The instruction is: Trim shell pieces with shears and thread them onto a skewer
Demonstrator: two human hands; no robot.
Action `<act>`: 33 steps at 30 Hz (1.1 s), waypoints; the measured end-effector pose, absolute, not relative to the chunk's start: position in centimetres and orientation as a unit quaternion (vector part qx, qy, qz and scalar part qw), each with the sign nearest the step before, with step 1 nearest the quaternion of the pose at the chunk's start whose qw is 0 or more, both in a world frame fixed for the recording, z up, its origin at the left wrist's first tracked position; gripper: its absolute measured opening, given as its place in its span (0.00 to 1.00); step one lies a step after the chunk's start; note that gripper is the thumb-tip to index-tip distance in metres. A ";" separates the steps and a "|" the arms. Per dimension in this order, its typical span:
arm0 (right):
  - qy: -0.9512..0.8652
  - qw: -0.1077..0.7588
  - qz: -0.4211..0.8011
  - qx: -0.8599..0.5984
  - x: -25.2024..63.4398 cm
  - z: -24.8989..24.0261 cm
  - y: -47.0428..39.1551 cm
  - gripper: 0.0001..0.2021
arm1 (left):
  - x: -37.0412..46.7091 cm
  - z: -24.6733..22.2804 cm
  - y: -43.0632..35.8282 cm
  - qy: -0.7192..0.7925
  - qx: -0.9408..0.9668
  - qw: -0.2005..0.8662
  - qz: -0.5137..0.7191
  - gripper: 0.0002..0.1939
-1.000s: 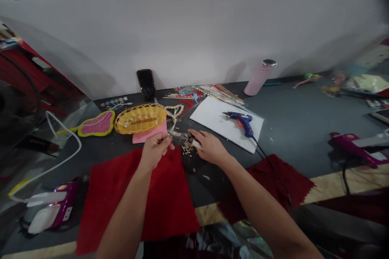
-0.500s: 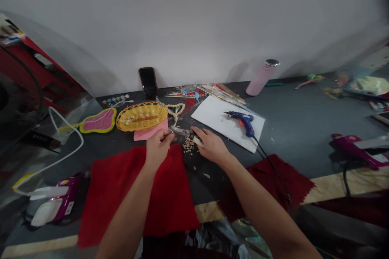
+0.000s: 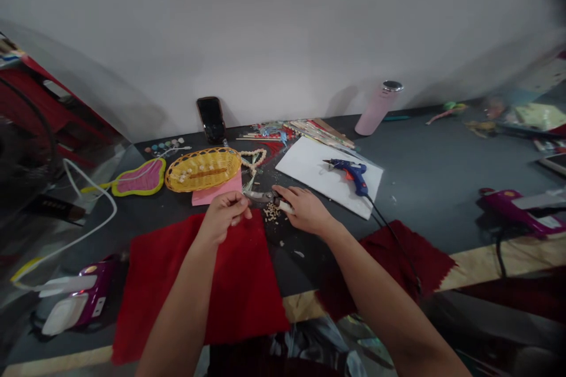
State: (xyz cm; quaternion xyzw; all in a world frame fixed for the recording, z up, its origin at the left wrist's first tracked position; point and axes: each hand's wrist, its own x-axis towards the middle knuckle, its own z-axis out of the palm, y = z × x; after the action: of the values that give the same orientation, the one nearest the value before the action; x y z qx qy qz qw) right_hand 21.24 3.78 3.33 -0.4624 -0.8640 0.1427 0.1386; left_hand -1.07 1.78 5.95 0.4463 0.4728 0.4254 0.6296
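My right hand (image 3: 306, 208) is wrapped round the pale handles of a pair of pruning shears (image 3: 264, 196), whose metal blades point left. Just left of the blade tips, my left hand (image 3: 222, 216) is closed in a pinch above the red cloth (image 3: 241, 274). Anything between its fingertips is too small to make out. Below the shears lies a pile of small pale cut pieces (image 3: 271, 212) on the dark table. A yellow wicker basket (image 3: 203, 169) holding several small pale pieces stands beyond my left hand, partly over a pink sheet (image 3: 216, 189).
A blue glue gun (image 3: 354, 174) rests on a white board (image 3: 305, 166), its cord running toward the front edge. Behind are thin sticks (image 3: 318, 132), a phone (image 3: 211, 120) and a pink bottle (image 3: 378, 111). Purple devices lie at left (image 3: 91, 291) and right (image 3: 522, 209).
My left hand has drawn slightly left and down, away from the shears' blades. My right hand keeps its grip on the shears. The whole view has shifted a little.
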 end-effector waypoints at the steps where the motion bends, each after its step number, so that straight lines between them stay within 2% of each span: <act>1: -0.865 0.141 0.143 -0.460 21.2 3.3 3.8 0.30 | -1.2 5.9 1.8 0.466 0.436 0.647 0.416 0.10; 6: -0.869 0.142 0.152 -0.449 21.2 3.7 3.8 0.32 | -1.5 6.1 1.6 0.439 0.408 0.707 0.376 0.11; 15: -0.855 0.130 0.130 -0.485 21.0 4.3 3.2 0.26 | -1.5 6.1 1.6 0.445 0.413 0.684 0.406 0.11; 22: -0.839 0.149 0.131 -0.507 20.9 3.6 3.4 0.27 | -0.5 5.5 1.9 0.527 0.514 0.494 0.463 0.11; 26: -0.843 0.172 0.131 -0.492 21.0 2.8 3.9 0.28 | 0.0 5.7 1.6 0.570 0.571 0.379 0.454 0.09; 29: -0.859 0.182 0.146 -0.455 21.3 2.5 4.2 0.29 | -0.1 5.8 1.4 0.560 0.563 0.410 0.448 0.09; 33: -0.865 0.186 0.163 -0.437 21.6 2.5 4.2 0.30 | -0.6 5.9 1.6 0.508 0.511 0.537 0.439 0.10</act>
State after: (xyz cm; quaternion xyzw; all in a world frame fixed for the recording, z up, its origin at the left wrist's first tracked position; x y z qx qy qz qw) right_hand 21.55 4.24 2.49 -0.4366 -0.8652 0.1625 0.1855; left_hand -0.64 1.60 5.86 0.5105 0.5077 0.4395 0.5371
